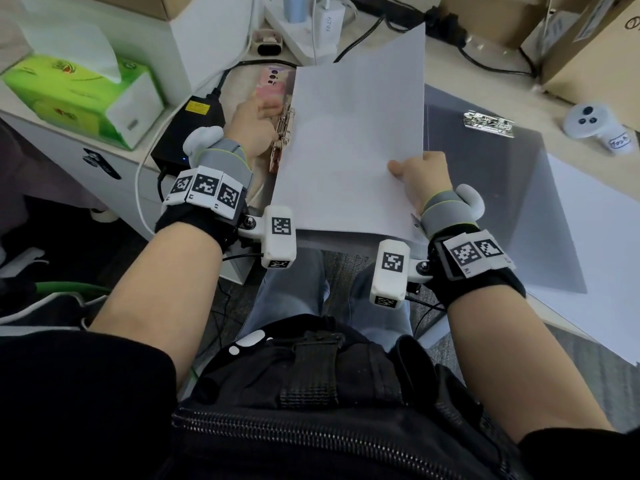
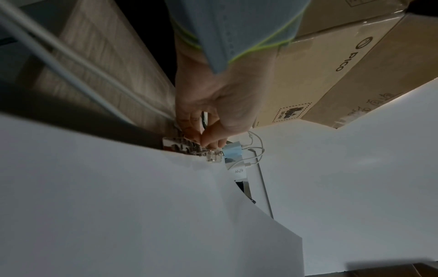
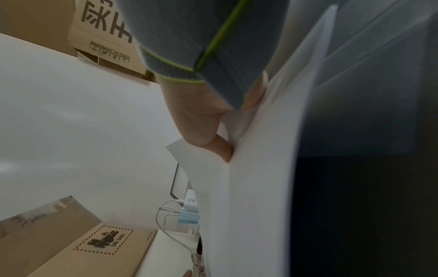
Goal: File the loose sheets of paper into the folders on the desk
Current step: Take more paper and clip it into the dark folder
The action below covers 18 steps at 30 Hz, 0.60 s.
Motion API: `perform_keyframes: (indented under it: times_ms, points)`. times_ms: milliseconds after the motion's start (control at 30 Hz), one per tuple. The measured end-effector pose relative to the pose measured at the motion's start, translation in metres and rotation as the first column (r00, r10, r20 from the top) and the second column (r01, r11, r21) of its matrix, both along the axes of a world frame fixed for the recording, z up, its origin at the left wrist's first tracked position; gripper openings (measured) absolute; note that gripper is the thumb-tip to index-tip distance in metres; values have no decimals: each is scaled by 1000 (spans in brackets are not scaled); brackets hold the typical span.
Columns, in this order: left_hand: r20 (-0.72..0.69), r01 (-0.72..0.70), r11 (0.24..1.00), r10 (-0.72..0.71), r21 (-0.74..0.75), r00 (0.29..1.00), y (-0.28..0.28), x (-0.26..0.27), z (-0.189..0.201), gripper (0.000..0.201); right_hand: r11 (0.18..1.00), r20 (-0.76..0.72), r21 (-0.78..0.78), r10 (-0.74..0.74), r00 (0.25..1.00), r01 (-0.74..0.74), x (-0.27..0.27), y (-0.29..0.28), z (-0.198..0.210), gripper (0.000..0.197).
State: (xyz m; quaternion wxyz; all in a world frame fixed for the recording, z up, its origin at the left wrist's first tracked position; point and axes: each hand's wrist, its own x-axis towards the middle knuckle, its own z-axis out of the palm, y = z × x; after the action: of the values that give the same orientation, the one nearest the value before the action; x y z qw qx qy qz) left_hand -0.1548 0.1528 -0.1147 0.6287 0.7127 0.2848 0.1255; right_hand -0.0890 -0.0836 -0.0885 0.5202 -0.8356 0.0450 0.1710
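Observation:
A white sheet of paper [image 1: 349, 147] lies across a pink folder [image 1: 273, 85] at the desk's near edge. My left hand [image 1: 258, 124] pinches the folder's metal clip [image 1: 284, 133] at the sheet's left edge; the left wrist view shows the fingertips [image 2: 209, 142] squeezing the clip [image 2: 189, 148]. My right hand [image 1: 420, 176] grips the sheet's right edge, thumb on top; in the right wrist view the fingers [image 3: 222, 148] curl round the paper [image 3: 255, 178]. A grey translucent folder [image 1: 485, 188] with its own metal clip [image 1: 488, 123] lies to the right.
More loose white sheets [image 1: 602, 258] lie under and right of the grey folder. A green tissue box [image 1: 79, 95] and black power brick [image 1: 188, 133] sit left. Cardboard boxes [image 1: 588, 46], a charger [image 1: 329, 19], cables and a white controller [image 1: 595, 128] stand behind.

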Motion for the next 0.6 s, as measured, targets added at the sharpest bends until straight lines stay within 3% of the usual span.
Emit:
perform_keyframes:
  times_ms: [200, 333, 400, 533, 600]
  points:
    - [100, 24, 992, -11, -127, 995, -2, -10, 5, 66, 1000, -20, -7, -12, 1000, 12, -3, 3, -4, 19]
    - [86, -83, 967, 107, -239, 991, -5, -23, 9, 40, 999, -5, -28, -17, 1000, 17, -3, 4, -3, 18]
    - [91, -130, 946, 164, -298, 982, -6, -30, 13, 24, 999, 1, -50, 3, 1000, -3, -5, 4, -1, 28]
    - [81, -120, 978, 135, -170, 988, -7, -38, 11, 8, 993, 19, -92, 71, 997, -68, -4, 2, 2, 11]
    - [52, -107, 989, 113, -105, 992, -6, -42, 10, 5, 991, 19, -94, 101, 995, -99, -2, 1, 3, 21]
